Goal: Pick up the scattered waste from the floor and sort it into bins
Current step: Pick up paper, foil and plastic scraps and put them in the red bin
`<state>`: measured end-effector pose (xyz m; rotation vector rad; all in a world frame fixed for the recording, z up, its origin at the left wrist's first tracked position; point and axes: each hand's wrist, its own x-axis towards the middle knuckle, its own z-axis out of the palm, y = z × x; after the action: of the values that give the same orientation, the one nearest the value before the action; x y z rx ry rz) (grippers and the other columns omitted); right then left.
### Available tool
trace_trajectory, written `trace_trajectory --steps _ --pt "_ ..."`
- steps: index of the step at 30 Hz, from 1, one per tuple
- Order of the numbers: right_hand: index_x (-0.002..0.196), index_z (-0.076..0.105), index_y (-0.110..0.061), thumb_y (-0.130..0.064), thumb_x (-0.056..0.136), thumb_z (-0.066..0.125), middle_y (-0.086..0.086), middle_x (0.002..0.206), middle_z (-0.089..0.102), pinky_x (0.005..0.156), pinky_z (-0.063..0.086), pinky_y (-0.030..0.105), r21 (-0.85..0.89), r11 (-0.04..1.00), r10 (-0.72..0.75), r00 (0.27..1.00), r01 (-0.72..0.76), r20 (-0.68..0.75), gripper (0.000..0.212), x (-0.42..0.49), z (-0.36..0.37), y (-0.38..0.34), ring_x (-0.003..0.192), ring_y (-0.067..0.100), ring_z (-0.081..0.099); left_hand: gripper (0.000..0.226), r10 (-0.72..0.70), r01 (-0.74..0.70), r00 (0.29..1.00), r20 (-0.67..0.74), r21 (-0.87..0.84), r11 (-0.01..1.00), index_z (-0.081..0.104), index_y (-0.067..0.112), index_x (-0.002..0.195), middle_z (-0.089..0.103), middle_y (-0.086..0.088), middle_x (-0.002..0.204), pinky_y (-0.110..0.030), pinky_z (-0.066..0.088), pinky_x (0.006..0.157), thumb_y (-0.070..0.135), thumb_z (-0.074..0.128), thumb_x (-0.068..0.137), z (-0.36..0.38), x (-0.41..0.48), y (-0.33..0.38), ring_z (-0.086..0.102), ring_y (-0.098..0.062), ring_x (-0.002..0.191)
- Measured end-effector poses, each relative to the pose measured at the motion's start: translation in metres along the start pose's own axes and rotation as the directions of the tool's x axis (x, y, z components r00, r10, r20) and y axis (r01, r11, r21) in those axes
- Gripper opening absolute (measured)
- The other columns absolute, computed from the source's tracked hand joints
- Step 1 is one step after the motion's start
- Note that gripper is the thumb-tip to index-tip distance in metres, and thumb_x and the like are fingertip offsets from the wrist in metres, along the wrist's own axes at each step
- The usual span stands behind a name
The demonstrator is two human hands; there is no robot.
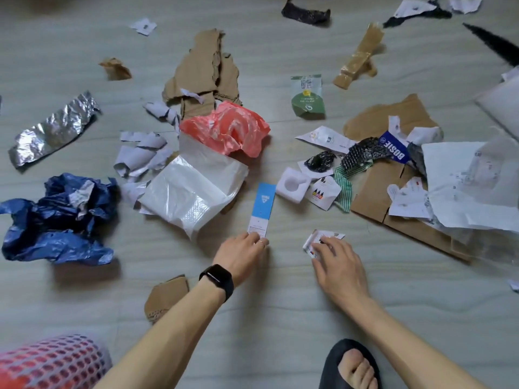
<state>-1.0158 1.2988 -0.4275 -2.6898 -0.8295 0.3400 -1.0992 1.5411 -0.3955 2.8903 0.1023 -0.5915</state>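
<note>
Paper strip (261, 209), blue over white, flat
</note>
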Motion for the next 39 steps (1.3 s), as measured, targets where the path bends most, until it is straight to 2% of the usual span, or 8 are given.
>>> trace_trajectory --steps 3,7,16,20,24,29,33,39 --pt "0.109 0.066 -0.021 -0.038 0.085 0.065 -0.001 0.124 0.057 0.081 0.054 0.040 0.095 0.988 0.116 0.992 -0.121 0.055 0.030 0.005 -0.005 -0.009 0.108 0.029 0.055 0.062 -0.040 0.040 0.999 -0.006 0.014 0.999 0.048 0.020 0.137 0.046 -0.008 0.142 -0.041 0.045 0.092 0.023 0.070 0.079 -0.007 0.011 -0.009 0.053 -0.032 0.122" --pt "0.140 0.045 -0.025 -0.040 0.084 0.070 0.000 0.142 0.039 0.097 0.047 0.040 0.052 0.982 0.163 0.953 -0.182 0.257 0.063 0.019 -0.018 -0.004 0.122 0.029 0.044 0.108 -0.064 0.053 0.986 0.156 0.071 0.996 -0.004 0.023 0.158 -0.015 -0.001 0.165 -0.050 0.006 0.122 0.036 0.069 0.079 -0.021 0.038 -0.022 -0.005 -0.020 0.153" --pt "0.099 0.069 -0.032 -0.041 0.088 0.068 -0.005 0.108 0.054 0.083 0.042 0.030 0.056 0.987 0.115 0.908 -0.150 0.404 0.014 0.055 -0.033 0.014 0.111 0.023 0.054 0.101 -0.122 0.118 0.987 0.106 0.047 0.992 0.023 0.022 0.155 0.038 0.003 0.147 -0.036 0.038 0.105 0.058 0.071 0.074 -0.012 0.031 -0.010 0.039 -0.022 0.133" --pt "0.087 0.075 -0.032 -0.043 0.082 0.079 0.000 0.137 0.048 0.099 0.041 0.037 0.025 0.998 0.045 0.989 -0.049 0.139 0.013 0.100 -0.051 0.017 0.126 0.027 0.043 0.087 -0.156 0.154 0.986 0.054 0.029 0.988 0.035 0.021 0.148 0.047 -0.001 0.135 -0.035 0.039 0.097 0.055 0.068 0.076 -0.004 0.020 0.001 0.046 -0.025 0.124" --pt "0.092 0.072 -0.035 -0.038 0.083 0.077 0.003 0.162 0.023 0.120 0.020 0.044 -0.001 0.983 0.176 0.956 -0.181 0.236 0.011 0.135 -0.050 0.018 0.149 0.033 0.014 0.080 -0.116 0.116 0.993 0.004 0.080 0.990 0.045 0.016 0.141 0.040 -0.004 0.145 -0.036 0.026 0.112 0.054 0.067 0.074 -0.004 0.019 0.001 0.032 -0.026 0.140" --pt "0.094 0.061 -0.015 -0.003 0.083 0.060 0.009 0.122 0.056 0.089 0.041 0.039 0.001 0.999 0.044 0.990 -0.045 0.133 0.016 0.120 -0.029 0.017 0.112 0.035 0.047 0.100 -0.145 0.145 0.974 0.172 0.012 0.989 0.029 0.014 0.145 -0.007 -0.001 0.166 -0.048 0.005 0.123 0.060 0.075 0.069 -0.004 0.026 -0.001 -0.006 -0.019 0.153" --pt "0.083 0.057 -0.012 -0.010 0.086 0.049 0.010 0.085 0.056 0.062 0.040 0.041 0.061 0.998 -0.028 1.000 0.028 -0.004 0.009 0.086 -0.017 0.005 0.080 0.034 0.053 0.108 -0.147 0.159 0.974 0.170 -0.062 0.985 0.021 0.024 0.151 -0.001 -0.002 0.164 -0.044 0.014 0.120 0.057 0.081 0.067 -0.004 0.025 -0.006 0.002 -0.019 0.153" --pt "0.088 0.057 -0.014 -0.010 0.080 0.046 0.008 0.077 0.058 0.053 0.042 0.039 0.127 0.991 0.025 0.999 -0.029 0.033 0.014 0.017 -0.012 -0.011 0.069 0.034 0.057 0.092 -0.168 0.182 0.972 0.162 -0.072 0.981 0.024 0.038 0.152 0.004 -0.005 0.165 -0.041 0.024 0.114 0.056 0.073 0.076 0.011 -0.001 0.012 0.014 -0.021 0.152"
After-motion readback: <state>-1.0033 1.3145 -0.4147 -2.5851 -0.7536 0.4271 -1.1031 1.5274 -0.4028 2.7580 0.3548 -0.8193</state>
